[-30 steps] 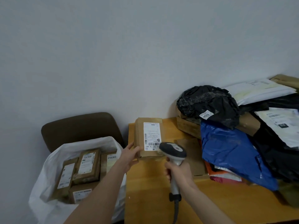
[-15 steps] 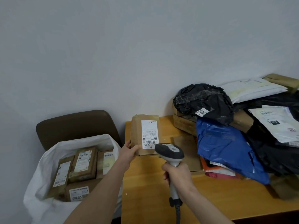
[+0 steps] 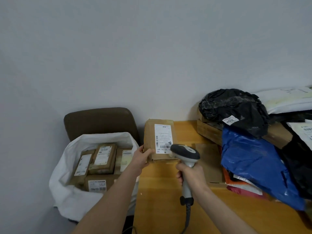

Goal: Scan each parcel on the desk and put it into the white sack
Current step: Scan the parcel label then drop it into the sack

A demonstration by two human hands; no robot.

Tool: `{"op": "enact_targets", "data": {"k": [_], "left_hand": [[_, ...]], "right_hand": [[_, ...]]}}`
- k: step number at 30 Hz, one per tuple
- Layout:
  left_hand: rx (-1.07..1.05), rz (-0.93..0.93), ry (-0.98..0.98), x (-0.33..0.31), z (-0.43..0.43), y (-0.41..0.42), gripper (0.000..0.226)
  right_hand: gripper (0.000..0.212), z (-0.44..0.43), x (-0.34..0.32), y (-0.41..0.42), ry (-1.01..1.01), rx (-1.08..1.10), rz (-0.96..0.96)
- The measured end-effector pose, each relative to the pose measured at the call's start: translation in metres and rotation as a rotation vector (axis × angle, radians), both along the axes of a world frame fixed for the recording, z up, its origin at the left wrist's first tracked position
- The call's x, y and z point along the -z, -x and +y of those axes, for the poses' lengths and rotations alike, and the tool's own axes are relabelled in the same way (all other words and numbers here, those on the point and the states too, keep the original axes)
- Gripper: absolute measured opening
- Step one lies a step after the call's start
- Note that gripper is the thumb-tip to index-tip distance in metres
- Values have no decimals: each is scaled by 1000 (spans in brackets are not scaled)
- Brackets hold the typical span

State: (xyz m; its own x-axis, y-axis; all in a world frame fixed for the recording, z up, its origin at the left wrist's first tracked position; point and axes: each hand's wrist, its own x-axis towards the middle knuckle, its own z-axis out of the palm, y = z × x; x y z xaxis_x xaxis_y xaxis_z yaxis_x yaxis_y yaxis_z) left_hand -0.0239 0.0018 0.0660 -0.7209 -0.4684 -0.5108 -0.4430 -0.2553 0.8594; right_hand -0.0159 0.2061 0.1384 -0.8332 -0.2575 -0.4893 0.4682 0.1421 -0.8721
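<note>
1. As I look down from the head camera, the left grip (image 3: 142,157) holds the parcel (image 3: 150,137) by its lower left corner, thumb on the front face.
2. The parcel stands upright at the left rear of the bench (image 3: 160,200), with its white label facing me.
3. The right grip (image 3: 190,176) is curled round the handle of the scanner (image 3: 184,152) above the bench's middle. The scanner's head overlaps the label's lower right corner.
4. The sack (image 3: 70,196) sits just off the bench's left edge, mouth open, with labelled boxes (image 3: 103,157) inside and a chair (image 3: 99,122) behind it.
5. On the bench's right side lies a pile with a blue bag (image 3: 249,159) under a black bag (image 3: 236,108).
</note>
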Motion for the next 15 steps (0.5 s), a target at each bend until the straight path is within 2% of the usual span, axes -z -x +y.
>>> {"op": "enact_targets", "data": {"k": [5, 11, 15], "left_hand": [[-135, -51, 22, -5, -18, -50, 43], [-285, -89, 76, 0, -77, -114, 56], [-346, -109, 85, 11, -135, -142, 63]], "right_hand": [[8, -40, 6, 6, 23, -164, 10], [19, -115, 20, -9, -1, -313, -19], [19, -187, 33, -21, -25, -372, -32]]}}
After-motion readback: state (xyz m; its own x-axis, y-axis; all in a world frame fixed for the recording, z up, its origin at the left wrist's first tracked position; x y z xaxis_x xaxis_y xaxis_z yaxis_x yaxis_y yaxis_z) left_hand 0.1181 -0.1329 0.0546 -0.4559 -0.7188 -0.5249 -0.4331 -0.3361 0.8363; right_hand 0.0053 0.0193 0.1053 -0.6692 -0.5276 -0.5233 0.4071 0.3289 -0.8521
